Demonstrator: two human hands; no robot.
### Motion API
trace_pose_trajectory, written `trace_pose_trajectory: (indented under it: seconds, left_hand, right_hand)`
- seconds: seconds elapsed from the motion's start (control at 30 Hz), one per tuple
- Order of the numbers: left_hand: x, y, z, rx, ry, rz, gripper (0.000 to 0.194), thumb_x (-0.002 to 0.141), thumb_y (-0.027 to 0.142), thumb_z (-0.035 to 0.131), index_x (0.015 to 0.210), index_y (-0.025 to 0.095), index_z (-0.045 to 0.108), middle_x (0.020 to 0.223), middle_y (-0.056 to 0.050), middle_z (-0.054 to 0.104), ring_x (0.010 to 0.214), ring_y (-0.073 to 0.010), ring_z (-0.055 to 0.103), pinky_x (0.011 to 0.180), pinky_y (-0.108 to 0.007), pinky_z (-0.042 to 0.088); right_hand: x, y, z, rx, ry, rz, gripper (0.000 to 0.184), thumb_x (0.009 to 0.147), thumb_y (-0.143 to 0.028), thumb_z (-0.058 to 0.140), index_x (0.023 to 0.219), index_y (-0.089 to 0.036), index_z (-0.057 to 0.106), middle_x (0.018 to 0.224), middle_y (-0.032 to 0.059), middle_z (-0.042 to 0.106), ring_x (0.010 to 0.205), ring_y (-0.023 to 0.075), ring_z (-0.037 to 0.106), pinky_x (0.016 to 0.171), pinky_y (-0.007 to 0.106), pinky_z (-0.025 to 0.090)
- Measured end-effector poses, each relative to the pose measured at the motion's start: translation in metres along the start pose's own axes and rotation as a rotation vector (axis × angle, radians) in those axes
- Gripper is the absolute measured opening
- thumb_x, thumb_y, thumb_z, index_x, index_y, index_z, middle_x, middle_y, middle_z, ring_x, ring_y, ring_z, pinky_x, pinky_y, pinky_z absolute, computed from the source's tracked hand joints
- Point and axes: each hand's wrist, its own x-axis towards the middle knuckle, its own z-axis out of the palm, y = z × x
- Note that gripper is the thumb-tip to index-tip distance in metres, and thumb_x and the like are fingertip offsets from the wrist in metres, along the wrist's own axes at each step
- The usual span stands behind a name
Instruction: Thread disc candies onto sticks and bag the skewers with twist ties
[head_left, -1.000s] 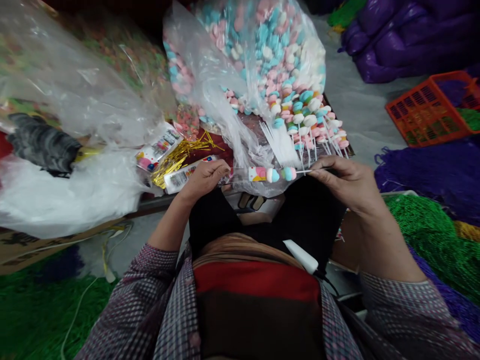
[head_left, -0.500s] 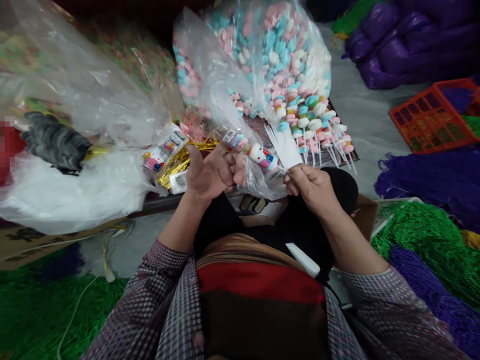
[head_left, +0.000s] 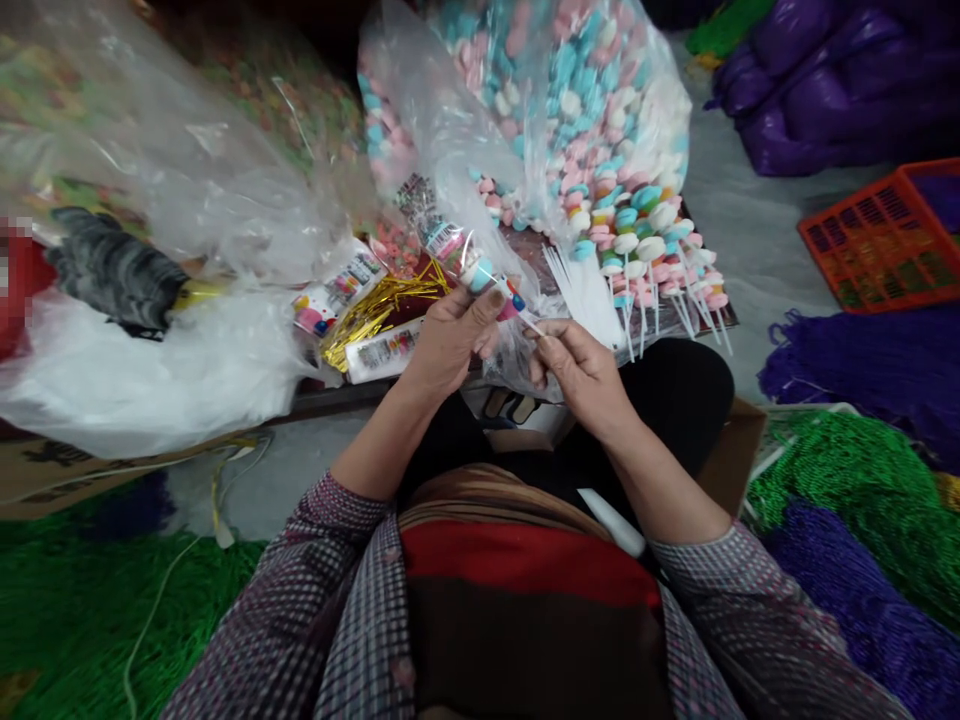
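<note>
My left hand (head_left: 450, 340) is closed around a printed clear wrapper (head_left: 442, 238) with a candy skewer (head_left: 487, 280) inside it, tilted up to the left. My right hand (head_left: 577, 365) pinches the white stick end of that skewer just right of the left hand. Beyond my hands lie a row of finished candy skewers (head_left: 652, 260), a bundle of bare white sticks (head_left: 581, 290) and a big clear bag of pastel candies (head_left: 555, 100). Gold twist ties (head_left: 375, 310) and several flat printed wrappers (head_left: 341, 290) lie to the left.
Large clear and white plastic bags (head_left: 150, 200) cover the left side. An orange crate (head_left: 885, 235) stands at the right, with purple bags (head_left: 832, 90) behind it. Green (head_left: 847, 490) and purple fringe material (head_left: 862, 370) is heaped on the floor around me.
The skewer went from lying level between my hands to pointing up-left inside the wrapper. My right hand moved left toward my left hand, pushing the stick in.
</note>
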Motion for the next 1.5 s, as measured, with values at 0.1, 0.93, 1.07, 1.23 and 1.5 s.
trace_pose_trajectory:
  seconds: [0.1,0.93,1.07,1.23,1.5]
  left_hand:
    - [-0.001,-0.004,-0.003,0.034,-0.008,0.013,0.037,0.081,0.053,0.085,0.089,0.02,0.073,0.07,0.005,0.066,0.041,-0.0011,0.03,0.038,-0.021,0.028]
    - [-0.011,-0.007,0.036,-0.151,0.104,0.042,0.05,0.096,0.056,0.065,0.065,0.023,0.043,0.055,0.005,0.043,0.05,-0.0099,0.049,0.05,-0.024,0.043]
    - [-0.009,-0.015,0.018,-0.022,-0.067,0.021,0.044,0.088,0.067,0.07,0.083,0.024,0.06,0.066,0.004,0.055,0.056,-0.0108,0.054,0.054,-0.026,0.048]
    - [-0.015,-0.026,-0.003,0.382,-0.079,0.131,0.052,0.092,0.074,0.058,0.084,0.023,0.062,0.072,0.002,0.059,0.065,-0.0117,0.055,0.064,-0.027,0.047]
    - [-0.01,-0.02,-0.018,1.034,-0.156,0.53,0.059,0.104,0.069,0.031,0.071,0.023,0.049,0.072,-0.004,0.059,0.071,-0.0176,0.051,0.071,-0.035,0.04]
  right_hand:
    - [-0.001,-0.001,0.0,-0.054,0.033,-0.019,0.049,0.089,-0.073,0.065,0.088,-0.024,0.062,0.061,-0.0054,0.058,0.053,0.0111,0.051,0.058,0.028,0.045]
    - [-0.002,0.015,0.023,-0.012,-0.052,-0.027,0.047,0.098,-0.07,0.054,0.088,-0.024,0.06,0.058,-0.0068,0.057,0.047,0.0087,0.05,0.051,0.025,0.043]
    - [0.002,0.013,0.016,0.109,-0.011,0.002,0.043,0.094,-0.065,0.065,0.087,-0.023,0.063,0.061,-0.006,0.061,0.049,0.0083,0.053,0.053,0.024,0.044]
    - [0.004,0.011,0.014,0.309,-0.038,0.029,0.04,0.094,-0.06,0.068,0.091,-0.021,0.067,0.058,-0.0068,0.061,0.047,0.0074,0.051,0.051,0.023,0.041]
    - [0.003,0.009,0.016,0.014,0.042,-0.008,0.05,0.094,-0.072,0.059,0.084,-0.023,0.061,0.051,-0.0073,0.053,0.045,0.0088,0.043,0.047,0.025,0.036]
